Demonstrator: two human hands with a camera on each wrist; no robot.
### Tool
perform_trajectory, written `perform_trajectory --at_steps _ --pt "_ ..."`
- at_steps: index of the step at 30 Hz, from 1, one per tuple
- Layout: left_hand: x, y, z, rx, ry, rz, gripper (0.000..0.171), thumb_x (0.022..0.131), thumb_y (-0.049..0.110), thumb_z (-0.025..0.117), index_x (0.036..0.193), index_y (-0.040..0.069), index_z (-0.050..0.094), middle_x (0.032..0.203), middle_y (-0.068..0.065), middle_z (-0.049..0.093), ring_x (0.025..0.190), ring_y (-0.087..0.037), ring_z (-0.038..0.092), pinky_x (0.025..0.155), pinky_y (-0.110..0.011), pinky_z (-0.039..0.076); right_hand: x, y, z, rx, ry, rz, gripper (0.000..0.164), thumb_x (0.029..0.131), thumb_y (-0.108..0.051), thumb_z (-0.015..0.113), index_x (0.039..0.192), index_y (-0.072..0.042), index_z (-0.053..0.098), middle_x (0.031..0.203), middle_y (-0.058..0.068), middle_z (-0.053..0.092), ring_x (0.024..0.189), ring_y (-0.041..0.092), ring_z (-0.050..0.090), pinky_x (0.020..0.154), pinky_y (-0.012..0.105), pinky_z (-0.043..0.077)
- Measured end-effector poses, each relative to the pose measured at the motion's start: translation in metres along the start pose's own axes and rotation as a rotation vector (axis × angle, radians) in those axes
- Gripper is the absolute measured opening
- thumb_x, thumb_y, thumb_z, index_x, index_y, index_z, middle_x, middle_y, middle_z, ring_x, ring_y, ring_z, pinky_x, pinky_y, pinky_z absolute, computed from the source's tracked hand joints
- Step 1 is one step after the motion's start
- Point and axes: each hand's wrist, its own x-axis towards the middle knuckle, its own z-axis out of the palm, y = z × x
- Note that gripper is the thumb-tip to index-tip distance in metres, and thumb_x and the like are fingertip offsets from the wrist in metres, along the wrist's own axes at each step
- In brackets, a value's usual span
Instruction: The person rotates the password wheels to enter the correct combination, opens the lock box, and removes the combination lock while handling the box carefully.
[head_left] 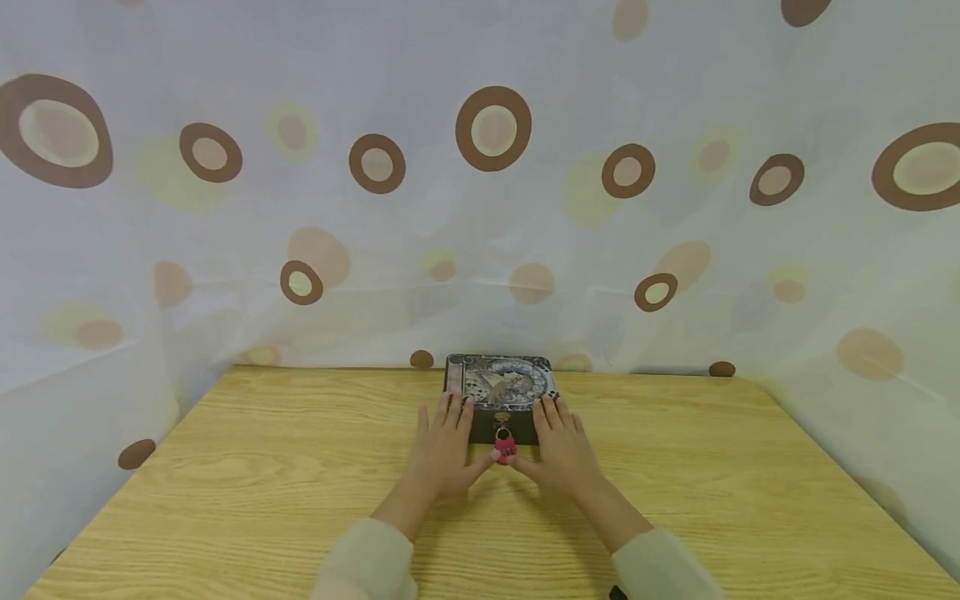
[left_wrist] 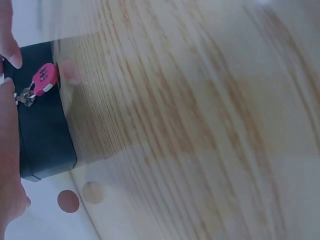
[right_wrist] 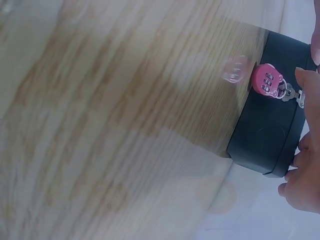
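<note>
A dark box [head_left: 502, 427] with a picture printed on its lid stands near the back of the table. From the metal latch [right_wrist: 295, 95] on its front hangs a pink combination padlock [right_wrist: 266, 80], its number dials visible. My left hand [head_left: 441, 454] rests its straight fingers on the lid's front left part. On the front right part lie the straight fingers of my right hand [head_left: 564, 454]. Both thumbs point inward, one on each side of the padlock in the head view; the wrist views show them close to the latch. The lid is down.
The box sits on a wood-grain table [head_left: 262, 500]. Behind and beside the table hangs a pale sheet [head_left: 420, 75] with brown and beige circles. Light sleeves [head_left: 367, 558] cover both forearms, and a small black thing [head_left: 617, 593] shows by the right sleeve.
</note>
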Motion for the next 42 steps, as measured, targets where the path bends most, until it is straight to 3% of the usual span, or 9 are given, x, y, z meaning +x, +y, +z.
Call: perform_trajectory --at_steps 17,42 --pt "0.0 0.003 -0.003 0.016 -0.003 -0.004 0.08 0.089 0.058 0.045 0.144 0.002 0.028 0.152 -0.017 0.024 0.141 -0.033 0.02 0.11 -0.058 0.02 0.0 0.004 -0.002 0.027 -0.049 0.0 0.083 0.082 -0.04 0.066 0.138 0.01 0.031 0.146 0.029 0.028 0.136 0.045 0.023 0.109 0.057 0.022" --pt "-0.011 0.003 -0.007 0.044 -0.025 0.018 0.082 0.087 0.06 0.045 0.145 0.004 0.027 0.152 -0.015 0.025 0.141 -0.033 0.02 0.111 -0.056 0.022 -0.007 0.006 0.002 0.029 0.009 -0.06 0.075 0.086 -0.034 0.063 0.136 0.012 0.033 0.144 0.031 0.03 0.134 0.047 0.024 0.111 0.053 0.022"
